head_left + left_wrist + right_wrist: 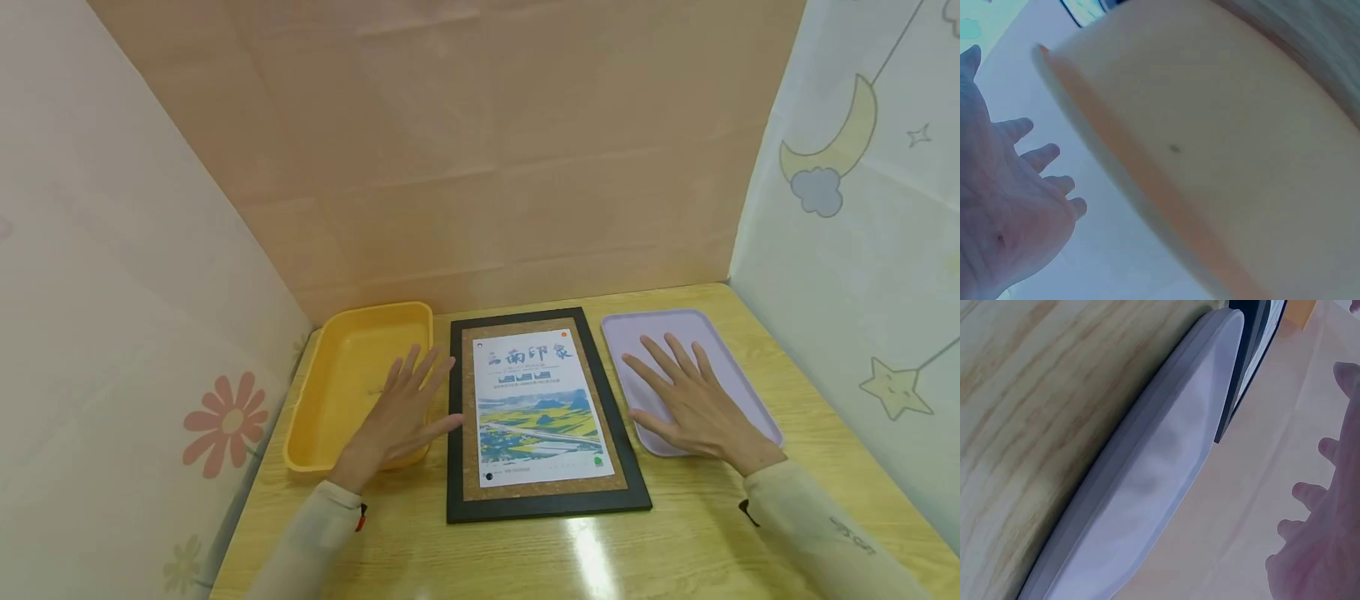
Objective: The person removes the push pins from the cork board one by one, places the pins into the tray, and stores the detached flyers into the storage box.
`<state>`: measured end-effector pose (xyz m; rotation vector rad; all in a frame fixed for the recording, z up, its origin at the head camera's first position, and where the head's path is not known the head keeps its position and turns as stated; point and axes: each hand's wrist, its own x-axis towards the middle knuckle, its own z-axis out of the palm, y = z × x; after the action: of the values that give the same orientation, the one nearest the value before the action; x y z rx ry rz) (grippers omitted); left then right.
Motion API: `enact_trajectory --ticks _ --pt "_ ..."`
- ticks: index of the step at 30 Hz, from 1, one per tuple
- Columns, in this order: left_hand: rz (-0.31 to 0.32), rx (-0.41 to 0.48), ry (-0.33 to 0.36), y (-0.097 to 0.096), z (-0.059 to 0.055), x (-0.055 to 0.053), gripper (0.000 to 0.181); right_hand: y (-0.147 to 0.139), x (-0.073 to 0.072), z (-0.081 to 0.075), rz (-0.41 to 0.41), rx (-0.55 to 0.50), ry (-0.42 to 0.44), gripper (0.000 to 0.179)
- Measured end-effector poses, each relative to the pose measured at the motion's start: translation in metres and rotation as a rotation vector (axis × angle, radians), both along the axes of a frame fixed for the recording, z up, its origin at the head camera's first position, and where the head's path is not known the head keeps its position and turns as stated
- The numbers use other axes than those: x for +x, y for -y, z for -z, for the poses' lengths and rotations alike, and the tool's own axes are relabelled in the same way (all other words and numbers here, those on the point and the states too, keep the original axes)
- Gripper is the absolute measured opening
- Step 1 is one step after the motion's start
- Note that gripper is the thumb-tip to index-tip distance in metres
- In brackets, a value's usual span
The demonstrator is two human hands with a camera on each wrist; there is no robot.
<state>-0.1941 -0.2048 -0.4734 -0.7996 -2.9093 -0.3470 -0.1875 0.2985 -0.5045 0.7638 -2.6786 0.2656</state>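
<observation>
A black-framed cork board (pixel 551 504) lies flat on the table between my hands. On it is a printed poster (pixel 536 408) with a green and blue landscape and large characters. Small round pins sit at the poster's corners: an orange pin (pixel 564 334), a green pin (pixel 598 461), a black pin (pixel 489 477) and a pale one. My left hand (pixel 397 412) is spread over the yellow tray (pixel 303 425), holding nothing, its thumb at the board's left edge. Fingers apart, my right hand (pixel 690 400) hovers over the lilac tray (pixel 738 379) and holds nothing.
A small dark speck (pixel 1174 149) shows on the yellow tray's floor. The wooden table (pixel 420 550) is bounded by a tan back wall (pixel 480 167) and patterned side walls. Light glares off the tabletop in front of the board.
</observation>
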Motion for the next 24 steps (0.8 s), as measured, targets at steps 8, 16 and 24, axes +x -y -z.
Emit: enact_trajectory --ticks 8,16,24 --pt "0.064 0.033 0.084 -0.032 -0.010 -0.004 0.099 0.007 -0.005 -0.003 -0.010 -0.018 0.032 0.090" --pt "0.113 0.080 0.175 -0.063 -0.007 -0.006 0.097 0.021 -0.013 -0.006 -0.013 -0.045 0.084 0.086" --pt "0.089 0.036 0.226 -0.087 0.008 -0.010 0.099 0.030 -0.021 -0.007 -0.026 -0.055 0.110 0.086"
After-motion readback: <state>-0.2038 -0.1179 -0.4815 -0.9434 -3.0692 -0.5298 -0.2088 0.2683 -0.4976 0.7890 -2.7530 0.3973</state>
